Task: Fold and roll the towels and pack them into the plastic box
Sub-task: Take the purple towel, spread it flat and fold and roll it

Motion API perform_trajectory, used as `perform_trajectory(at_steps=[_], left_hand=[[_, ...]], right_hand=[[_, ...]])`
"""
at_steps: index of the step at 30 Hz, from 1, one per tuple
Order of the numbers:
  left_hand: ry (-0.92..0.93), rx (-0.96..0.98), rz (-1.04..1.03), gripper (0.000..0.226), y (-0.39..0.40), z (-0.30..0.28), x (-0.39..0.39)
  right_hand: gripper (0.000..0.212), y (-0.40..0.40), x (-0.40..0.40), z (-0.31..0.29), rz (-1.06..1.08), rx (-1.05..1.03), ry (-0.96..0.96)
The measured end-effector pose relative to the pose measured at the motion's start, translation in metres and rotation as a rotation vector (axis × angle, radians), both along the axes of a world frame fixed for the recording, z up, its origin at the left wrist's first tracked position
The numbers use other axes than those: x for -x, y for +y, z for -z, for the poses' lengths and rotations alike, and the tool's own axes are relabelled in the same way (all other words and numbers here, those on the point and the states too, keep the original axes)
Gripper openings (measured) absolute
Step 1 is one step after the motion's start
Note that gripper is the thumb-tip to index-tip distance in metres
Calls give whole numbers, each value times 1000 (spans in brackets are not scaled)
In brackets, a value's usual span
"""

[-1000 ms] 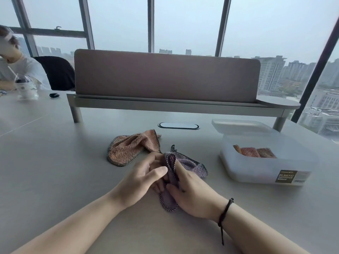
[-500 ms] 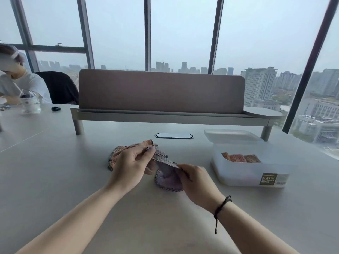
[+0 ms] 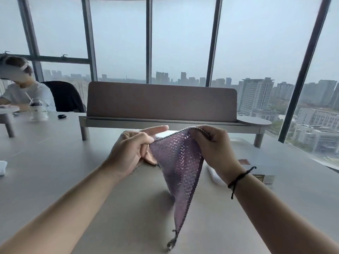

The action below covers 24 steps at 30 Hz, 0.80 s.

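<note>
A purple towel (image 3: 178,167) with a dark stitched border hangs in the air above the table, one corner pointing down. My left hand (image 3: 132,151) pinches its top edge at the left, index finger stretched out. My right hand (image 3: 214,145) grips the top edge at the right. Behind the purple towel, a bit of the pink towel (image 3: 150,160) shows on the table. The plastic box (image 3: 264,177) stands to the right, mostly hidden behind my right wrist; only its label and a corner show.
A low desk divider on a raised shelf (image 3: 165,107) runs across the table behind my hands. At the far left a person (image 3: 20,88) sits at the table with a plastic drink cup (image 3: 38,110) and a small black object (image 3: 62,116). A white object (image 3: 2,167) lies at the left edge.
Both hands have lifted the purple towel off the table and pulled it open, so it now hangs spread between them. The camera has tilted up, and my right arm now covers the box.
</note>
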<state>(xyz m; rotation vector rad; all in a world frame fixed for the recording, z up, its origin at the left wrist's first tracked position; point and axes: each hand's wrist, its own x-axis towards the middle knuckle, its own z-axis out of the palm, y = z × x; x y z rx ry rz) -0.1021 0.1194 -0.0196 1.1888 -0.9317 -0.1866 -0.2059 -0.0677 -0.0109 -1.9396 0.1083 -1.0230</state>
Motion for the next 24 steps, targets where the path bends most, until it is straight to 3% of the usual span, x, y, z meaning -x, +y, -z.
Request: perform_trajectory(at_steps=[4, 13, 16, 20, 24], left_hand=[[-27, -52, 113, 35, 8, -7, 11], [-173, -98, -26, 20, 30, -29, 4], [-114, -221, -85, 39, 36, -34, -3], [40, -318, -34, 48, 47, -40, -12], [46, -622, 187, 52, 60, -51, -15]], right_hand=[[24, 7, 9, -15, -61, -110, -33], [47, 8, 16, -14, -141, -245, -70], [58, 2, 18, -17, -167, -349, -88], [33, -8, 23, -22, -257, -508, -76], [25, -11, 35, -31, -521, -572, 19]])
